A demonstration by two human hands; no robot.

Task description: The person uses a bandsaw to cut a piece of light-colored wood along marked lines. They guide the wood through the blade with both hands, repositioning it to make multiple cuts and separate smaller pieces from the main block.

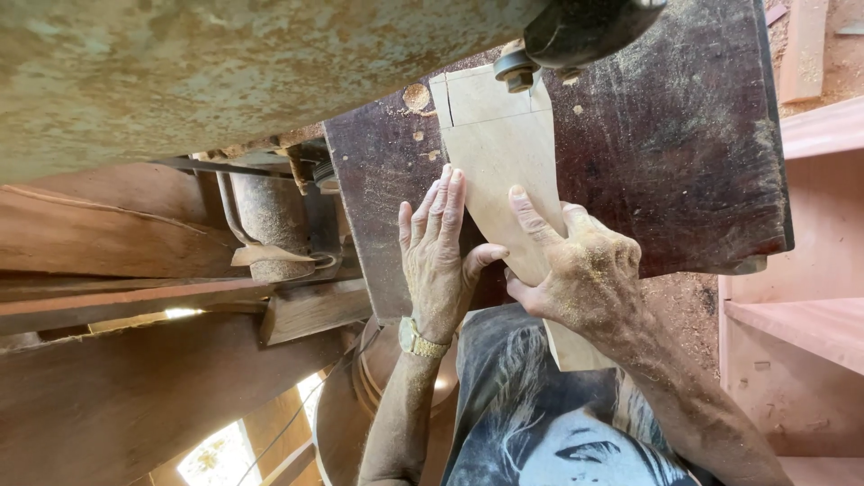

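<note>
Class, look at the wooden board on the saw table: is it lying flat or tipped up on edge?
Flat. The board shows its broad face on the dark table, with the left hand and right hand on it.

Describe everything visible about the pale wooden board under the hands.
The pale wooden board is a flat, light, smooth-looking piece that widens toward its far end, with thin lines or cuts near that end. It lies flat on the dark, sawdust-speckled machine table, its far end beneath the dark blade guide. The left hand presses flat along its left edge; the sawdust-covered right hand grips its near part, which overhangs the table.
</note>
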